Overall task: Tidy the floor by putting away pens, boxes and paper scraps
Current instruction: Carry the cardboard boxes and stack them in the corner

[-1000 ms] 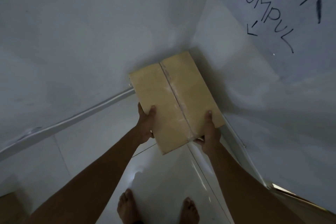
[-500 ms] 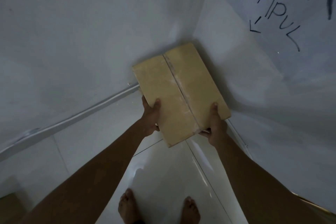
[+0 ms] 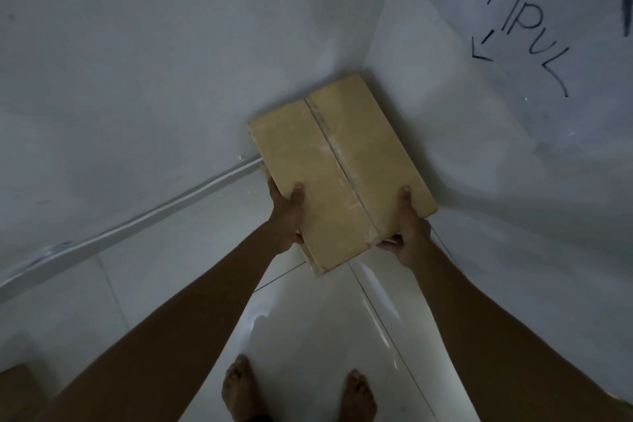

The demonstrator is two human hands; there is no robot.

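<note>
Box: flat cardboard box (image 3: 339, 168), seam up, held over the floor (image 3: 308, 336) in the room corner, far end close to both walls.
Left hand: left hand (image 3: 286, 216) grasps the near-left edge, thumb on top.
Right hand: right hand (image 3: 407, 229) grasps the near-right edge, thumb on top.
Risk, far end: unsupported; it may dip and scrape the wall.
Risk, grip: only near edge pinched; the box could slip.
Risk, feet: bare feet (image 3: 239, 387) stand beneath a possible drop.
Marking: wall writing (image 3: 507, 10) "KUMPUL", arrow pointing down toward this corner.
</note>
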